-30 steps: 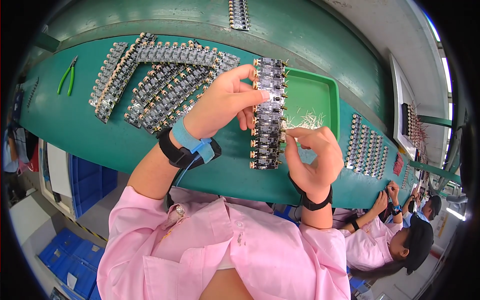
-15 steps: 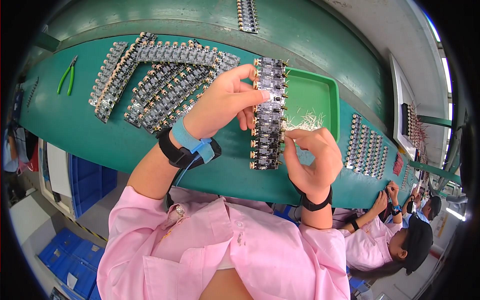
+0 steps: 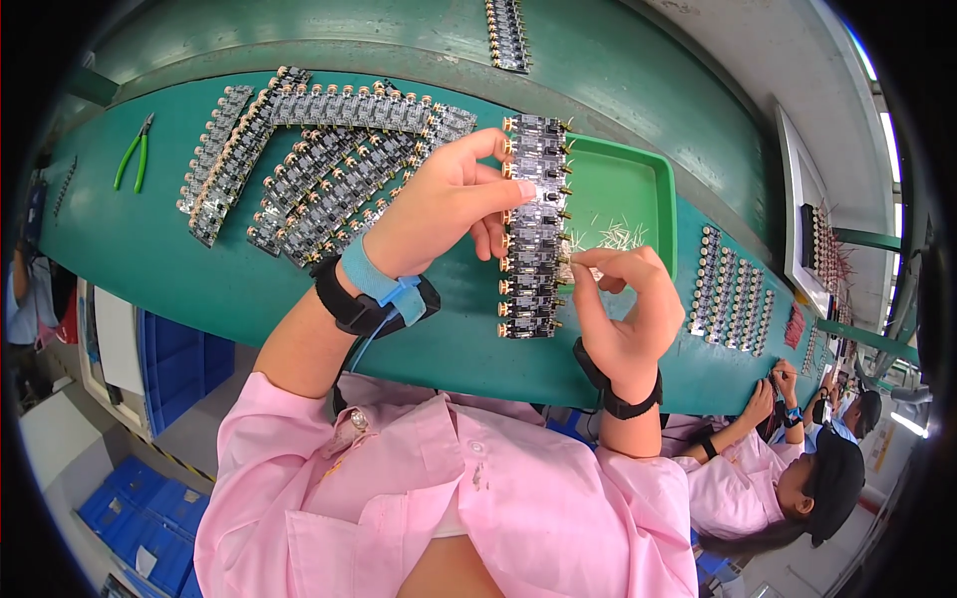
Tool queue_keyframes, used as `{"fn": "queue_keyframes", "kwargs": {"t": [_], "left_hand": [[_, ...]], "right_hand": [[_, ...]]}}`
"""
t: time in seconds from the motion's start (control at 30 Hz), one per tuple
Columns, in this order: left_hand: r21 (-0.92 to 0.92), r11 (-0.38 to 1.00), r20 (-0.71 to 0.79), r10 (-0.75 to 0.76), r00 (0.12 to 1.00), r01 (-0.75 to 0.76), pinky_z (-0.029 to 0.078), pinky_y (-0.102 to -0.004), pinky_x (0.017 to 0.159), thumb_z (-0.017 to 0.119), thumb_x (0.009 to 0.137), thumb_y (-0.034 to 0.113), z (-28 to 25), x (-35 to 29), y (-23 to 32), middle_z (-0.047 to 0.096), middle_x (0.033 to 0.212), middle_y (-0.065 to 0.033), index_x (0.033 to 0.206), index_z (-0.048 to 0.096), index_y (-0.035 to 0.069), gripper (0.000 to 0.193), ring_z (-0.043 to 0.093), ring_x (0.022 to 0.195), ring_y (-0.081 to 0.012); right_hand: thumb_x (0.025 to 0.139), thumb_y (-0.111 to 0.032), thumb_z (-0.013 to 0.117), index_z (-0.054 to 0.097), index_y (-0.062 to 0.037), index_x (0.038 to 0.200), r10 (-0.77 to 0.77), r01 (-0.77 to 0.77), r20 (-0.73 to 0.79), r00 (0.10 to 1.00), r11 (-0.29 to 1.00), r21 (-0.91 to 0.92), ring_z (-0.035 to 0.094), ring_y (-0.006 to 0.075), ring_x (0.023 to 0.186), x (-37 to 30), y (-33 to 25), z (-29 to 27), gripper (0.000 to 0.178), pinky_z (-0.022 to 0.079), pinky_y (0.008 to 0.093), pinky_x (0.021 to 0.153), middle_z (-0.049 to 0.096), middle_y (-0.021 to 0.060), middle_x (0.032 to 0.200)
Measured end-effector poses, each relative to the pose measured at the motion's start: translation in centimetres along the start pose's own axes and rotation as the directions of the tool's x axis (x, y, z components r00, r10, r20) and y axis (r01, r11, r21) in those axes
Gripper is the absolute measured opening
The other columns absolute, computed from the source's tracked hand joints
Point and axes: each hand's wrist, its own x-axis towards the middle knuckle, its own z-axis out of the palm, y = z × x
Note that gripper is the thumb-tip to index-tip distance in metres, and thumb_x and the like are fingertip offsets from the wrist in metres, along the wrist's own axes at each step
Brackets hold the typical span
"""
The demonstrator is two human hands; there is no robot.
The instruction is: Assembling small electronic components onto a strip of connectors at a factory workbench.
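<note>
A long strip of joined circuit boards (image 3: 536,224) stands upright before me, with brass-coloured round parts down its left edge and short prongs along its right edge. My left hand (image 3: 449,204) grips its left side, thumb on the front face. At the lower right edge of the strip, my right hand (image 3: 633,309) pinches thumb and forefinger together by one prong; whatever is between the fingertips is too small to make out. Just behind lies a green tray (image 3: 653,164) holding a heap of thin white pieces (image 3: 620,237), partly hidden by my right hand.
More circuit board strips (image 3: 339,105) overlap in a pile at the left. Green-handled cutters (image 3: 133,154) lie beyond them. Several strips (image 3: 733,294) sit in rows at the right, near a co-worker's hands (image 3: 773,389). Another strip (image 3: 507,38) lies on the far green surface.
My right fingertips have shifted slightly at the strip's edge, and the other fingers have curled a little. The strip on the far surface has slid slightly right and nearer. My left hand keeps its hold.
</note>
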Motion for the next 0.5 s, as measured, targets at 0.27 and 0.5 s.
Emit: {"fn": "queue_keyframes", "kwargs": {"t": [0.27, 0.5], "left_hand": [[0.003, 1.000, 0.010, 0.005, 1.000, -0.005, 0.041, -0.0206, 0.036, 0.059, 0.082, 0.014, -0.2, 0.1, 0.0, 0.054, 0.056, -0.0031, 0.088, 0.044, 0.003, 0.019, 0.054, 0.044, -0.0106], [0.001, 1.000, 0.038, -0.003, 0.999, 0.003, 0.041, -0.0203, 0.036, 0.059, 0.082, 0.014, -0.3, 0.2, -0.1, 0.054, 0.056, -0.0029, 0.089, 0.044, 0.003, 0.020, 0.054, 0.044, -0.0106]], "right_hand": [[0.069, 0.009, 0.065, 0.046, -0.0036, 0.083, 0.117, -0.121, 0.042, 0.992, 0.983, 0.134, 0.045, 0.0087, 0.055, -0.2, 0.7, 0.0, 0.027, 0.038, 0.0202, 0.053, 0.065, 0.0112, 0.076], [0.070, 0.009, 0.064, 0.043, -0.0060, 0.086, 0.540, -0.543, 0.210, 0.815, 0.585, 0.602, 0.048, 0.0069, 0.058, -0.4, 0.9, 0.2, 0.031, 0.038, 0.0194, 0.056, 0.064, 0.0139, 0.078]]}}
